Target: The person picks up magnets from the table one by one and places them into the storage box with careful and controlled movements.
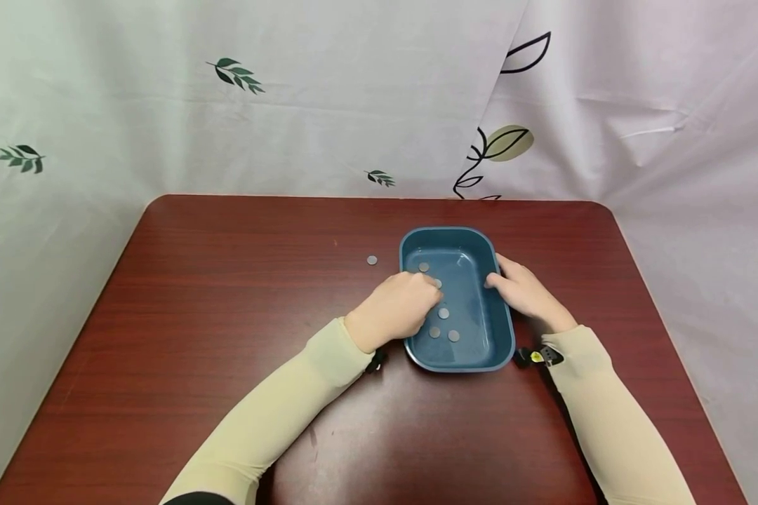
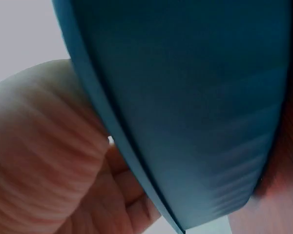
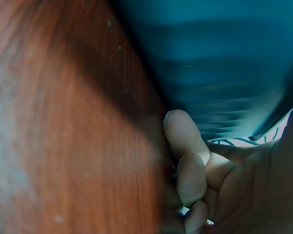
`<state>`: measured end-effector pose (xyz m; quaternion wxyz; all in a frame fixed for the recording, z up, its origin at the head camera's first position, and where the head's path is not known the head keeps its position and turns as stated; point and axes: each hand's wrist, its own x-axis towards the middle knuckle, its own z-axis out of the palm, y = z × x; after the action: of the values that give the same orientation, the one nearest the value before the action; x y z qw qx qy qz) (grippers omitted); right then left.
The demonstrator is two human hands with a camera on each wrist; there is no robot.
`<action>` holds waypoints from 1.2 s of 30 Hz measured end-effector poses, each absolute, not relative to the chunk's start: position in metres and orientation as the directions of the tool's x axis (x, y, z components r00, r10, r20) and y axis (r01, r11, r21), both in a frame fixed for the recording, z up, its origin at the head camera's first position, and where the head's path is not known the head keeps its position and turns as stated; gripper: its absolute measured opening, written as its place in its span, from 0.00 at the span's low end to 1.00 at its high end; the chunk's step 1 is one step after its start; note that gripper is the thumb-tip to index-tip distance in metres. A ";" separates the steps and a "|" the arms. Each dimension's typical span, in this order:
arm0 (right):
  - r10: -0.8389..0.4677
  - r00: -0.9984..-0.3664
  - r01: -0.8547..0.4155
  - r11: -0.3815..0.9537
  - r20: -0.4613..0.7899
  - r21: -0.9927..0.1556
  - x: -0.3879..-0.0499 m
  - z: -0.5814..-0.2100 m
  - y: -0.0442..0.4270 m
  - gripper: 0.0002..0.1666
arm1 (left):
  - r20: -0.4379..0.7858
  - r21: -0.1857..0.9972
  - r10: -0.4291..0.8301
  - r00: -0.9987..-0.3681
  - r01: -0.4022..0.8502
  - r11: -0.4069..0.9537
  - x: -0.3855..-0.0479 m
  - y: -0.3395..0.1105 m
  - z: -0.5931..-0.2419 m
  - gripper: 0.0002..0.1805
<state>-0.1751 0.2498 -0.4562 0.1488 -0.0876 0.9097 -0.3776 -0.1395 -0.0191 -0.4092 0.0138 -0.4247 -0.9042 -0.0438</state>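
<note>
A blue rectangular plastic box sits on the table, with several small silver coins scattered over its floor. Over its left rim reaches my left hand, fingers bent down into the box close to the coins. Its fingertips are hidden, so whether they pinch a coin does not show. In the left wrist view, the hand is beside the box's outer wall. My right hand grips the right wall, thumb over the rim. The right wrist view has its fingers against the outer side near the table.
One loose coin lies on the brown wooden table, left of the box. Behind the table hangs a pale cloth with leaf prints. The table's back edge runs a short way beyond the box.
</note>
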 end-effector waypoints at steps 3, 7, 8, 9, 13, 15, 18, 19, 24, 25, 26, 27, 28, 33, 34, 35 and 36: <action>-0.273 -0.941 -0.050 0.701 -0.202 -0.712 -0.175 -0.456 0.249 0.30 | 0.037 0.048 0.745 -0.666 0.746 0.664 -0.136 -0.016 -0.410 0.11; -0.270 -0.941 -0.046 0.703 -0.206 -0.709 -0.175 -0.456 0.249 0.31 | 0.012 0.018 0.709 -0.705 0.709 0.705 -0.132 -0.011 -0.412 0.08; -0.271 -0.940 -0.046 0.704 -0.208 -0.709 -0.175 -0.456 0.249 0.31 | 0.012 0.009 0.700 -0.714 0.700 0.714 -0.131 -0.010 -0.412 0.07; -0.272 -0.939 -0.045 0.704 -0.210 -0.709 -0.175 -0.456 0.249 0.32 | 0.014 -0.001 0.693 -0.721 0.693 0.721 -0.130 -0.009 -0.412 0.06; -0.272 -0.939 -0.049 0.709 -0.209 -0.704 -0.175 -0.456 0.249 0.31 | 0.039 -0.047 0.677 -0.735 0.676 0.736 -0.124 -0.004 -0.414 0.03; -0.274 -0.940 -0.053 0.708 -0.205 -0.704 -0.175 -0.455 0.249 0.30 | 0.058 -0.075 0.669 -0.741 0.665 0.743 -0.122 -0.003 -0.416 0.02; -0.275 -0.940 -0.055 0.710 -0.205 -0.702 -0.175 -0.455 0.249 0.30 | 0.078 -0.095 0.653 -0.754 0.646 0.757 -0.121 -0.001 -0.419 0.04; -0.276 -0.939 -0.055 0.709 -0.206 -0.703 -0.175 -0.455 0.249 0.31 | 0.081 -0.098 0.648 -0.757 0.641 0.761 -0.121 -0.001 -0.420 0.04; -0.279 -0.937 -0.054 0.713 -0.212 -0.699 -0.175 -0.455 0.249 0.32 | 0.079 -0.095 0.633 -0.770 0.626 0.774 -0.120 0.001 -0.423 0.06; -0.278 -0.937 -0.055 0.713 -0.211 -0.699 -0.175 -0.456 0.249 0.32 | 0.081 -0.097 0.632 -0.771 0.625 0.775 -0.120 0.001 -0.423 0.06; -0.278 -0.937 -0.055 0.714 -0.210 -0.698 -0.175 -0.456 0.249 0.32 | 0.082 -0.099 0.631 -0.772 0.623 0.776 -0.120 0.001 -0.423 0.06; -0.278 -0.938 -0.056 0.714 -0.210 -0.697 -0.175 -0.456 0.249 0.32 | 0.082 -0.101 0.630 -0.772 0.623 0.776 -0.120 0.001 -0.423 0.06; -0.277 -0.938 -0.055 0.715 -0.209 -0.697 -0.175 -0.456 0.249 0.32 | 0.082 -0.103 0.630 -0.773 0.622 0.776 -0.120 0.002 -0.423 0.06; -0.271 -0.939 -0.049 0.714 -0.211 -0.699 -0.175 -0.457 0.249 0.31 | 0.085 -0.108 0.627 -0.774 0.619 0.778 -0.120 0.002 -0.422 0.06; -0.270 -0.939 -0.047 0.713 -0.213 -0.700 -0.175 -0.457 0.249 0.31 | 0.083 -0.107 0.626 -0.775 0.618 0.779 -0.120 0.002 -0.422 0.06; -0.271 -0.939 -0.046 0.712 -0.213 -0.701 -0.175 -0.457 0.249 0.31 | 0.082 -0.107 0.624 -0.777 0.616 0.780 -0.120 0.002 -0.422 0.06; -0.272 -0.938 -0.047 0.711 -0.213 -0.702 -0.175 -0.457 0.249 0.31 | 0.078 -0.107 0.623 -0.779 0.614 0.782 -0.120 0.002 -0.422 0.06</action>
<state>-0.1755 0.2489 -0.4565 0.1521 -0.0874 0.9122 -0.3702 -0.1198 0.0023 -0.4220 0.0546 -0.3282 -0.9423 0.0376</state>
